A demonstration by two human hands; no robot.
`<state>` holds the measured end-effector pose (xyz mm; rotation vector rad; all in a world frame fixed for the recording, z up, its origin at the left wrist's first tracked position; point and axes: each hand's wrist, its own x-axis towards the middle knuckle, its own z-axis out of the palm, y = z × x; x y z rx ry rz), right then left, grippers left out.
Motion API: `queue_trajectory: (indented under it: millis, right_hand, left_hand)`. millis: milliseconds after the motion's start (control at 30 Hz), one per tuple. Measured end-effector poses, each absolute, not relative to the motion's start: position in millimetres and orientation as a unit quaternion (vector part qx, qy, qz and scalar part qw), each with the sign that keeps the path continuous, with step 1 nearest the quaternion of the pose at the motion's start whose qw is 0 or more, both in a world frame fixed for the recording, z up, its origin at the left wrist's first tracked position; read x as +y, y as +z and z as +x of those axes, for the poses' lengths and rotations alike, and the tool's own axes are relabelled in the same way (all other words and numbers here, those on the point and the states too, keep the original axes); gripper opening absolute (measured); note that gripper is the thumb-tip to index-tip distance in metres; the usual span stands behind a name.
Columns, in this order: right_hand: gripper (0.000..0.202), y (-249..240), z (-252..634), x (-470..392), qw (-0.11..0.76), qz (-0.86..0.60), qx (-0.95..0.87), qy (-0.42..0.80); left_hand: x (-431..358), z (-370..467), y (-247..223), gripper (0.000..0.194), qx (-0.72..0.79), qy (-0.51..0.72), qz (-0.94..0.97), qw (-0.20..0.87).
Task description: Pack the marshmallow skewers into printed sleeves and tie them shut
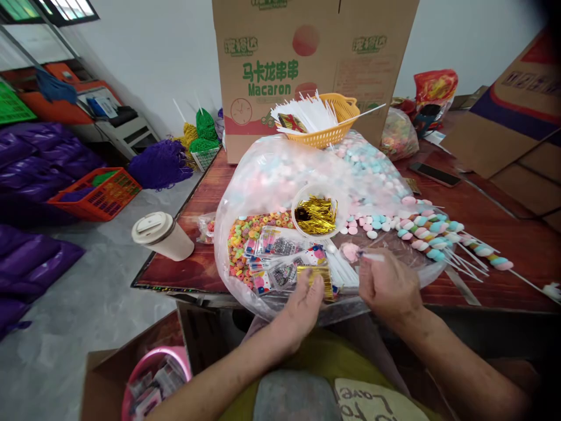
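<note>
- left hand [302, 307]: thumb and fingertips on the gold ties [324, 285]; can't tell if pinching one or just resting there.
- right hand [392, 286]: clenched, gripping a white stick [373, 256]; pink sweet [349, 252] shows just left of its fingers. grip probably steadies the stick.
- gold ties lie over the printed packets [280, 248], near the lap, likely for short reach.
- tub [342, 204] of gold strips sits just beyond the packets; ring sweets [241, 242] to the left, marshmallows [363, 158] behind and right. looks grouped by kind.
- loaded skewers [432, 228] pile at the right, tails pointing out, probably easy to lift.
- basket [318, 138] of sticks stands behind, by the big box [272, 88], which blocks the far side.
- edges: plastic bag [224, 216] droops over the near table edge; cup [175, 241] sits by the left edge, could get knocked.
- room: tight between the hands; bare table [512, 225] right of the skewers, beyond them only the phone [435, 174].
</note>
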<state>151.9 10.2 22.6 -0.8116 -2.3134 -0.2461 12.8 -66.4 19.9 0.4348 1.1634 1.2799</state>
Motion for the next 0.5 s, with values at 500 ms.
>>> queue_trajectory:
  millis: [500]
  right_hand:
    - [0.025,21,144,-20,0.25,-0.317,-0.812,0.421]
  left_hand:
    - [-62,6,22,0.041,0.47,0.491,0.405,0.611]
